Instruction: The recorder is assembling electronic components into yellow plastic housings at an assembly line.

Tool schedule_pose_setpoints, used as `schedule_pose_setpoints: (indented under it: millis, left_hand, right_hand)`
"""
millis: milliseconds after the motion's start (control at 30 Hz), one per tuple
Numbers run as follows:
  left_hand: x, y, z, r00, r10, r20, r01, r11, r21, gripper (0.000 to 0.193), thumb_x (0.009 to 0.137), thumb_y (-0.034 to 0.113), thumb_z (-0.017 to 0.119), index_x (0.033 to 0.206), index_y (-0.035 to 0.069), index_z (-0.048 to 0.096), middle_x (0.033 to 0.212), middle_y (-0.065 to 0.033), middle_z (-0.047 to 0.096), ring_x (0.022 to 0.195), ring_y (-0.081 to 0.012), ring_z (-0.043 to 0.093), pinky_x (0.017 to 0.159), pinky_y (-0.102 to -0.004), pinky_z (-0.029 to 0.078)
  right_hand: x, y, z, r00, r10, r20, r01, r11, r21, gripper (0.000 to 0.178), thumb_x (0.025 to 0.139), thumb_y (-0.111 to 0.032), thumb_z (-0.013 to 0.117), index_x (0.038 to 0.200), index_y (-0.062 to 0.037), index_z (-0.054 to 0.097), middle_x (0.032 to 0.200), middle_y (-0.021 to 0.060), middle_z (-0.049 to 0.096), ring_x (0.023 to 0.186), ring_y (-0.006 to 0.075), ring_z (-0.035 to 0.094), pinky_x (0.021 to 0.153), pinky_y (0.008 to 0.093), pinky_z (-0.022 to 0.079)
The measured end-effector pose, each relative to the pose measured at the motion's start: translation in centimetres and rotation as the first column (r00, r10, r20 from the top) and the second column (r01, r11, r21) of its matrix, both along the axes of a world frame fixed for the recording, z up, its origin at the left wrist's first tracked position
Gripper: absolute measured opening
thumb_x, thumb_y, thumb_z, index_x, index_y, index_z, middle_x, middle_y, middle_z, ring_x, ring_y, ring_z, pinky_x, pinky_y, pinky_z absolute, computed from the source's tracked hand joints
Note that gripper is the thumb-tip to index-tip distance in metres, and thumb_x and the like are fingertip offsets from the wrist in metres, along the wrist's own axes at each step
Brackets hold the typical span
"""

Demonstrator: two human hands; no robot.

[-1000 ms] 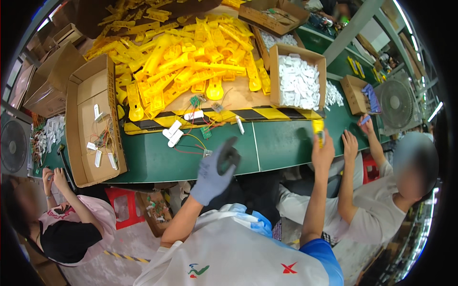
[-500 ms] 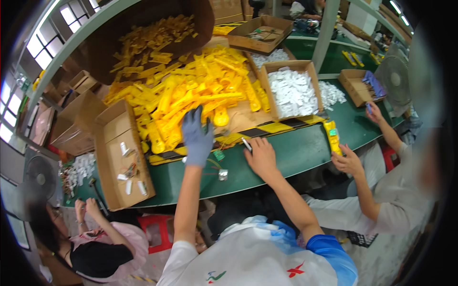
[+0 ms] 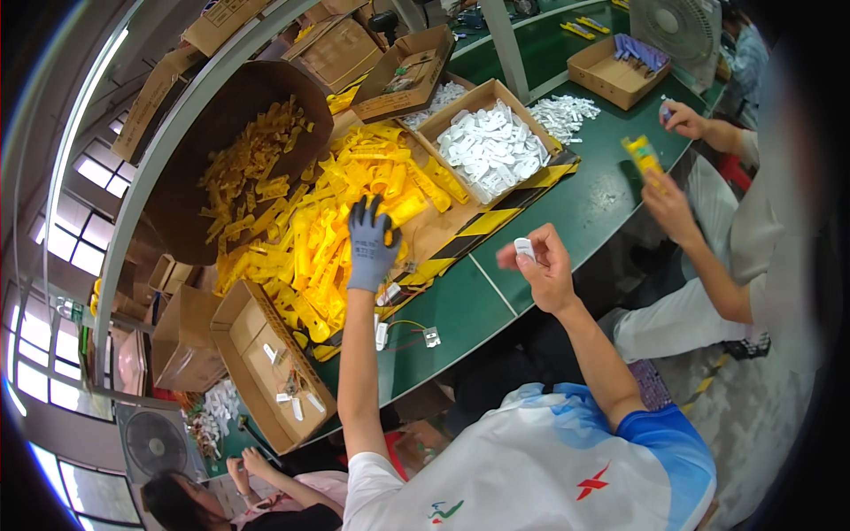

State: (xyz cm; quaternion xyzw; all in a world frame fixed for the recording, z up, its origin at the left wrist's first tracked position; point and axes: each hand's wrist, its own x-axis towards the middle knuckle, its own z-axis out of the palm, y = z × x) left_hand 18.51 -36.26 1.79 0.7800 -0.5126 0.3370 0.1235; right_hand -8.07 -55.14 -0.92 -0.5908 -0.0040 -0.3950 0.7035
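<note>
While the gloved left hand (image 3: 370, 248) spreads over yellow parts (image 3: 323, 239), right-hand fingers (image 3: 542, 257) pinch a white piece (image 3: 523, 247).

Two fans (image 3: 686, 26) (one upper right, the other (image 3: 152, 442) lower left), one gloved hand (image 3: 370, 248), one bare hand (image 3: 542, 265).

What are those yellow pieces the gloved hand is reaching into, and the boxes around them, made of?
The yellow pieces look like moulded plastic: uniform bright colour, slight gloss. The left hand wears a grey knit-looking glove. The box of white parts seems plain corrugated cardboard: dull brown, folded flaps.
</note>
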Motion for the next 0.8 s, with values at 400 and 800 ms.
schedule_pose_setpoints:
  millis: [400,800]
  left_hand:
    - [-12.9,3.2,4.5,0.993,-0.068,-0.093,0.102,0.897,0.429,0.029,0.08,0.011,0.064,0.107,0.007,0.056,0.128,-0.014,0.055,0.116,-0.0312,0.053,0.104,-0.0452,0.041]
    - [-16.8,5.4,2.1,0.993,-0.101,-0.054,0.114,0.918,0.38,0.017,0.082,0.018,0.064,0.095,0.01,0.059,0.131,-0.0091,0.056,0.119,-0.0288,0.052,0.1,-0.0439,0.044]
  right_hand:
    - [0.0,2.2,-0.1,0.926,0.121,-0.357,-0.206,0.956,-0.209,0.011,0.085,-0.009,0.068,0.09,-0.003,0.061,0.079,-0.0006,0.055,0.06,0.0049,0.044,0.054,0.0217,0.035]
    - [0.1,5.9,-0.8,0.931,-0.266,-0.248,0.128,0.877,-0.462,0.022,0.088,-0.009,0.061,0.11,-0.0036,0.062,0.09,0.0124,0.057,0.074,0.0277,0.059,0.067,0.0359,0.048]
